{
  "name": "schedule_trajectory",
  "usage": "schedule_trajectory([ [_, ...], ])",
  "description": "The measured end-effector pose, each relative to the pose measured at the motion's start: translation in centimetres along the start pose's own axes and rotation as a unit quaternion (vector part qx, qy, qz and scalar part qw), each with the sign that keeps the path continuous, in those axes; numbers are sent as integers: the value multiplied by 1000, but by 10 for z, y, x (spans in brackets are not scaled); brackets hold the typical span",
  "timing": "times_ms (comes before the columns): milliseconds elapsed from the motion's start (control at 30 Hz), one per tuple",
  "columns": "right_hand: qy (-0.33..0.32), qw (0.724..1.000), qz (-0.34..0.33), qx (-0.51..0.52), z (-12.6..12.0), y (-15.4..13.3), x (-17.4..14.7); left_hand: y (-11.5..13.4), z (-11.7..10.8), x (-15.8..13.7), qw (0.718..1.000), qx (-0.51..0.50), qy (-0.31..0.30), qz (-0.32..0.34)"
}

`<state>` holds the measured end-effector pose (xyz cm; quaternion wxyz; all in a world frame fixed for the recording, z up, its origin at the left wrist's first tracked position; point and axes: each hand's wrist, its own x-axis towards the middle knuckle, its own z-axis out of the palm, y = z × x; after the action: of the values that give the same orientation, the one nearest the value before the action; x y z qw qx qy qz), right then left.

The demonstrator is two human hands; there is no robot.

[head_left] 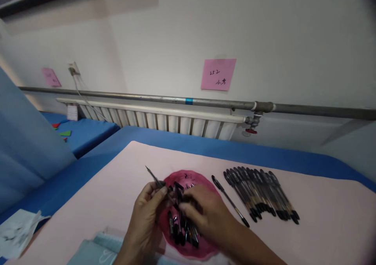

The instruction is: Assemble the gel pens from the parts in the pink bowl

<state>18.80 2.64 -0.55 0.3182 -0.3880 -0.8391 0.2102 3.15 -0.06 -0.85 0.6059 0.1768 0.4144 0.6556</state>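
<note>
Head view, looking down over a pink-covered table (323, 225). Left hand (147, 212) curled shut around a thin pen refill (153, 176), pinched between thumb and fingertips, pointed tip slanting up and away to the left. Right hand (202, 212) palm down, fingers bent and partly closed over a heap of small black pen parts (180, 229), fingertips touching the top of the heap; whether any piece is actually gripped cannot be told. Heap lying on a round dark-pink patch (202, 247) near the front edge of the table, directly under both hands. Just right of the right hand, 1 assembled black pen (230, 202) lying alone, diagonal. Beyond it, a tidy row of assembled pens (261, 194) side by side, touching one another, caps toward the wall. Pale blue packet (88, 253) near the left wrist.
</note>
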Motion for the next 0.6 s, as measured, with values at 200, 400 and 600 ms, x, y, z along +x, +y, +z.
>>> schedule_trajectory([
  [200, 108, 986, 123, -27, -40, 33, 14, 5, 1, -3, 999, 41, 10, -5],
  [400, 2, 975, 159, -156, -43, 45, 12, 5, 0, -6, 996, 78, 16, -27],
  [600, -26, 980, 77, -183, -35, 29, 9, 7, 3, -9, 993, 115, 0, -19],
])
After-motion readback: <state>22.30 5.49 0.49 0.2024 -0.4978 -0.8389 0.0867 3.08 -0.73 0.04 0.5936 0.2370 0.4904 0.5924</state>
